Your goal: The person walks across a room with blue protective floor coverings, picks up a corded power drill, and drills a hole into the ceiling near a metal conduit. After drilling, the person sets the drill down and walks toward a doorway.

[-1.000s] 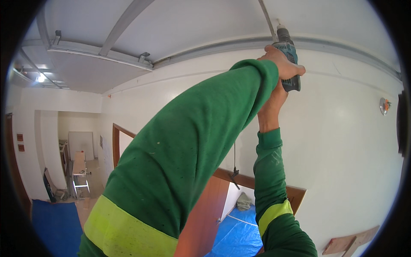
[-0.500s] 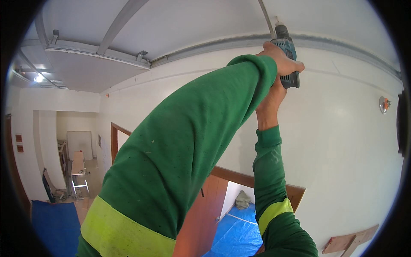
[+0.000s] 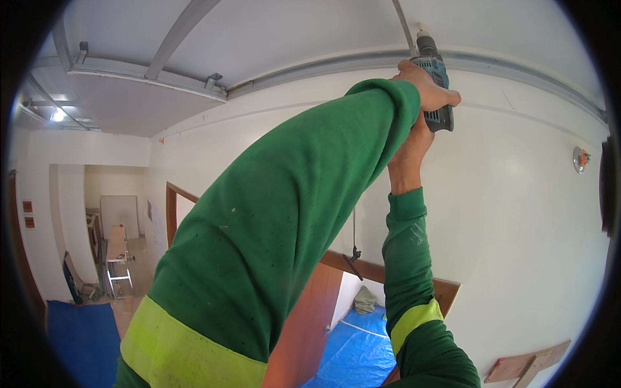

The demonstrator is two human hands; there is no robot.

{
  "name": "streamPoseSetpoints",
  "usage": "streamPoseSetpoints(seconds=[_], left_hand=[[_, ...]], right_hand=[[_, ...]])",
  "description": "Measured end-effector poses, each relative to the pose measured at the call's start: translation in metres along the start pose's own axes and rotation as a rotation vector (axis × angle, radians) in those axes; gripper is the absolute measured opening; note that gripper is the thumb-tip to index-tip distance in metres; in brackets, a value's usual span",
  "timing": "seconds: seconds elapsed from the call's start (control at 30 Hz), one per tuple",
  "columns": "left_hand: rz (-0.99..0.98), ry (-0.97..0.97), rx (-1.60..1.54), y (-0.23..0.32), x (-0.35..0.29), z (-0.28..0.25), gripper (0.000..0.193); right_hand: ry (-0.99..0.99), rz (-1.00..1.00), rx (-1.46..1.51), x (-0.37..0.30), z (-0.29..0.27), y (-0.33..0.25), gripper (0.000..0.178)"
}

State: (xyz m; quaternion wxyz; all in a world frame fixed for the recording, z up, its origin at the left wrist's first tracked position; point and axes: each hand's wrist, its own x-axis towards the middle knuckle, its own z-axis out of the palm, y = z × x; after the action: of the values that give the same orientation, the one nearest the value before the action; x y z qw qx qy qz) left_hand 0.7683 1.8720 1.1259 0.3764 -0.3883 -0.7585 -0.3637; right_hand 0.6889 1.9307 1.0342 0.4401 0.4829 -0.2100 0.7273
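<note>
Overhead, a teal and black power drill (image 3: 435, 71) points up, its tip at the white ceiling panel (image 3: 491, 29) close to the metal edge channel (image 3: 517, 67). My left hand (image 3: 424, 88) is closed around the drill's body, thumb stretched to the right. Just below, my right hand (image 3: 413, 147) grips the drill from underneath; its fingers are partly hidden behind the tool and my left hand. Both arms are raised in green sleeves with yellow bands. The left sleeve (image 3: 278, 213) covers much of the middle of the view.
Between my arms hangs a thin cord or rod with a dark end piece (image 3: 354, 255). Below are a brown door (image 3: 309, 323) and blue sheeting (image 3: 356, 349). Metal ceiling framing (image 3: 181, 39) runs to the left. A work platform (image 3: 118, 252) stands far left; wooden boards (image 3: 530, 362) are lower right.
The hanging cord with its dark end piece now shows between my arms. Both hands and the drill stay in nearly the same place at the ceiling.
</note>
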Motion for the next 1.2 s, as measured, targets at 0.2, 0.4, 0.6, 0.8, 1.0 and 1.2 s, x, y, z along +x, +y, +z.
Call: streamPoseSetpoints(seconds=[0.2, 0.4, 0.6, 0.8, 1.0, 1.2], left_hand=[[-0.022, -0.035, -0.048, 0.006, -0.008, -0.001, 0.125], [0.011, 0.011, 0.009, 0.0, -0.002, 0.0, 0.128], [-0.012, -0.013, 0.006, 0.001, -0.002, 0.003, 0.129], [-0.014, 0.016, -0.003, 0.005, -0.009, -0.002, 0.135], [-0.022, -0.017, 0.016, 0.003, -0.01, 0.002, 0.142], [-0.019, -0.009, 0.07, 0.004, -0.02, -0.003, 0.142]], right_hand=[[-0.006, -0.057, -0.107, -0.001, -0.002, -0.001, 0.039], [-0.012, -0.02, -0.011, -0.003, 0.002, -0.003, 0.042], [-0.006, -0.068, -0.11, 0.0, -0.004, -0.001, 0.041], [-0.038, -0.043, -0.093, -0.005, 0.002, -0.005, 0.038], [-0.029, -0.003, -0.021, -0.008, -0.002, -0.007, 0.034], [0.015, 0.037, -0.09, -0.017, 0.002, -0.005, 0.03]])
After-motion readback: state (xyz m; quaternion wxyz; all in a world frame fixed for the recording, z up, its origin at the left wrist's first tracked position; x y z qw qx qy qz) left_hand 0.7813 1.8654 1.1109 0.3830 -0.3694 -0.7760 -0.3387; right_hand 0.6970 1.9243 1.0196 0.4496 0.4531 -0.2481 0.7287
